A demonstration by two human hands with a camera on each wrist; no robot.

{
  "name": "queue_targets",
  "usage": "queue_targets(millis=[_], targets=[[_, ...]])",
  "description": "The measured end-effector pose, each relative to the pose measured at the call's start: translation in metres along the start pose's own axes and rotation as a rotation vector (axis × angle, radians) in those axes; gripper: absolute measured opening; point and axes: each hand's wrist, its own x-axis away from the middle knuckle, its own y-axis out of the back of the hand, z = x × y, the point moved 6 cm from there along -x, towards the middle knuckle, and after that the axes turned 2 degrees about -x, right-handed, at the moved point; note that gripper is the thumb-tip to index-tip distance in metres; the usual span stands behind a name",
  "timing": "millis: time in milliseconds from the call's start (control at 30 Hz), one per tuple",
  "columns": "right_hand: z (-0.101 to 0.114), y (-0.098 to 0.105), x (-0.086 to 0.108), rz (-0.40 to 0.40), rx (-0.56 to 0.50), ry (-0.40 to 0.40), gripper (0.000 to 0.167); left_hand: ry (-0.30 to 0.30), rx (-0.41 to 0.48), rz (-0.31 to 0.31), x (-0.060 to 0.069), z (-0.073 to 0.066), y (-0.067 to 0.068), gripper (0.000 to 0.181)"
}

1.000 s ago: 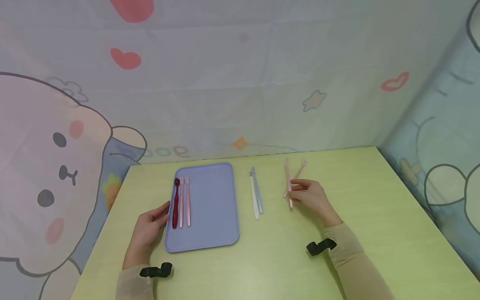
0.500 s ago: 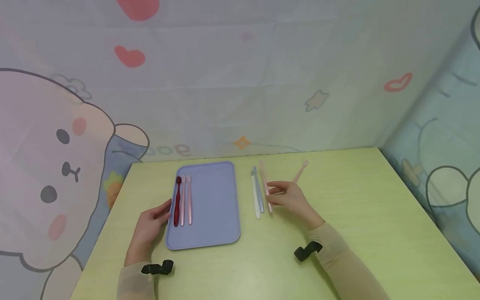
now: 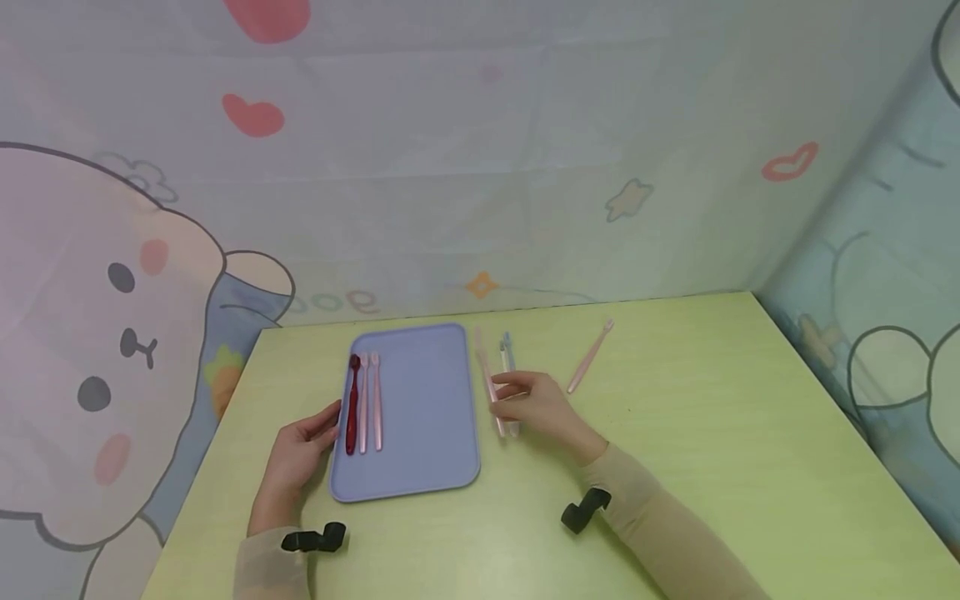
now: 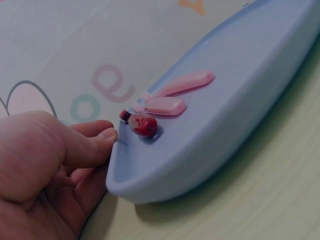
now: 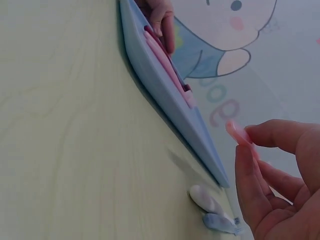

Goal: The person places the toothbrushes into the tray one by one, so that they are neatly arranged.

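My right hand (image 3: 546, 412) pinches a pink toothbrush (image 3: 486, 367) between thumb and fingers, held up over the table beside the tray's right edge. Below it lie a white toothbrush (image 5: 202, 197) and a blue toothbrush (image 5: 217, 223), partly hidden by that hand in the head view. My left hand (image 3: 294, 462) holds the left rim of a lavender-blue tray (image 3: 427, 417), thumb and fingertips at the edge. Along the tray's left side lie a dark red toothbrush (image 3: 352, 417) and two pink toothbrushes (image 3: 377, 408), side by side with heads pointing away.
Another pink toothbrush (image 3: 591, 358) lies slanted on the pale yellow-green table (image 3: 712, 433), right of my right hand. A cartoon-printed cloth (image 3: 420, 167) hangs behind the table's back edge, and more printed cloth stands on the right.
My right hand has carried the pink toothbrush leftward, from beside the slanted pink one to over the white and blue ones, near the tray. The left hand stays at the tray rim.
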Motion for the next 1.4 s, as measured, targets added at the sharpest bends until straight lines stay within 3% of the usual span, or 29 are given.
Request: queue_targets(millis=[400, 733, 933, 1400], targets=[[0.002, -0.038, -0.007, 0.035, -0.098, 0.002, 0.052, 0.014, 0.003, 0.013, 0.002, -0.001, 0.0, 0.051], [0.004, -0.064, -0.009, 0.059, -0.065, 0.009, 0.051, 0.019, 0.011, 0.012, 0.002, 0.001, 0.0, 0.051], [0.004, -0.08, -0.012, 0.067, -0.134, -0.009, 0.051, 0.015, 0.004, 0.015, 0.001, 0.003, 0.001, 0.051], [0.009, -0.112, -0.018, 0.075, -0.08, -0.013, 0.048, 0.017, 0.008, 0.01, 0.0, 0.003, 0.001, 0.051]])
